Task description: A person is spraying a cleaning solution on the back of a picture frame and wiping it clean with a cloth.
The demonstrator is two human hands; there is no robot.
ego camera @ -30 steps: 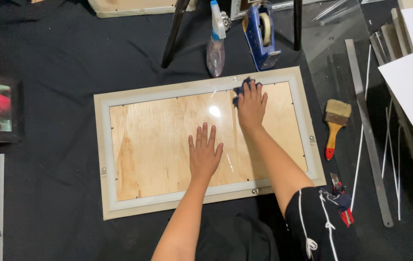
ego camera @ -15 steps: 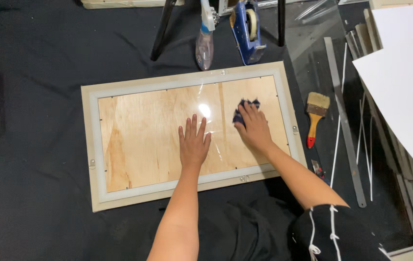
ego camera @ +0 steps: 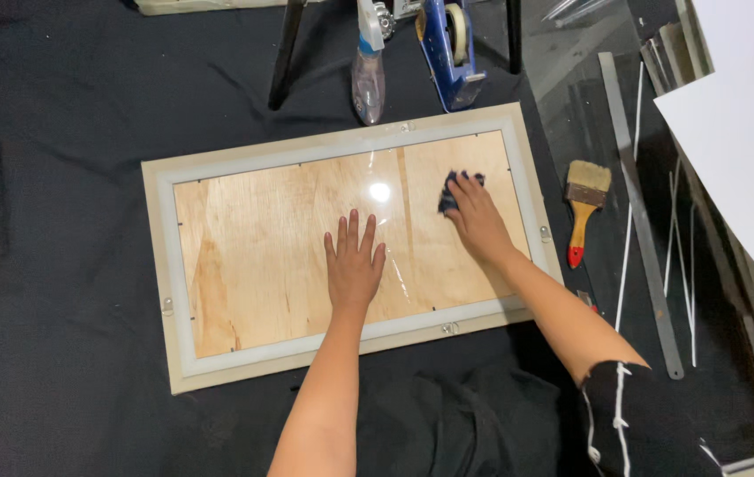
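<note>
**Wiping the glass in the frame**

We see a pale picture frame (ego camera: 161, 265) lying flat on a black cloth (ego camera: 68, 115), with a glass pane (ego camera: 262, 256) over a plywood backing. The risk, as we judge it, is the glass: too much weight from the bracing hand could crack the pane, and grit caught under the rag could scratch it. The frame could also slide on the cloth if the wiping push is not countered.

Our left hand (ego camera: 353, 263) lies open and flat, fingers spread, palm down near the middle of the pane, closer to the frame's near edge. Our right hand (ego camera: 476, 219) is curled over a small dark blue rag (ego camera: 448, 196), pressing it on the glass toward the frame's right end.

Beyond the frame's far edge lie a spray bottle (ego camera: 367, 71) and a blue tape dispenser (ego camera: 449, 49). Off its right end lie a paintbrush (ego camera: 583, 205) with a red-tipped handle and a long metal ruler (ego camera: 642, 212).
</note>
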